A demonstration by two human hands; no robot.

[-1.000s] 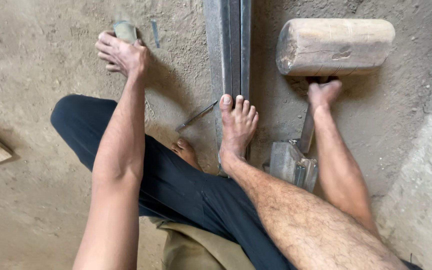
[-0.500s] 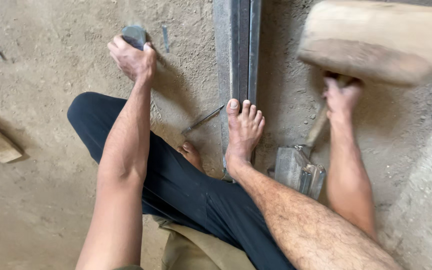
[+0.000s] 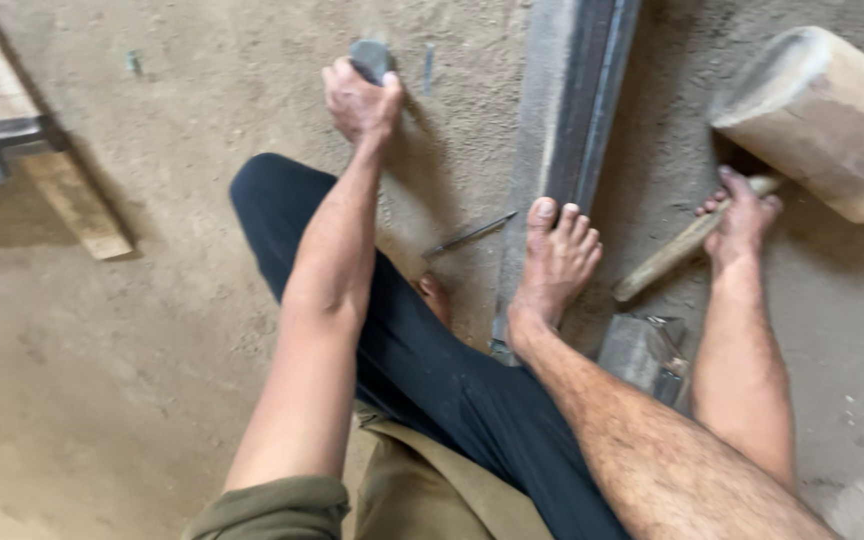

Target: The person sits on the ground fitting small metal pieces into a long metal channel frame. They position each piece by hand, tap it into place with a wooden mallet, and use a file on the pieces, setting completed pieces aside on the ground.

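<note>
Dark trousers cover the bent leg (image 3: 422, 350) nearest the camera, folded across the dusty concrete floor (image 3: 132, 390). Just past it, at about 1 o'clock, the bare foot (image 3: 555, 262) presses on the lower end of a long grey metal channel (image 3: 567, 110) that runs away toward 12 o'clock. A small metal block (image 3: 642, 352) lies on the floor at 3 o'clock of the foot, beside the right forearm. A thin nail-like rod (image 3: 470, 236) lies at 9 o'clock of the toes. The right hand (image 3: 742, 215) is clenched around the wooden handle of a big wooden mallet (image 3: 822, 120), whose heavy head sits at 2 o'clock, blurred. Farther off at 11 o'clock, the left hand (image 3: 360, 100) grasps a small dark grey object (image 3: 370, 58) on the floor. A wooden plank (image 3: 77, 205) lies at 9 o'clock.
</note>
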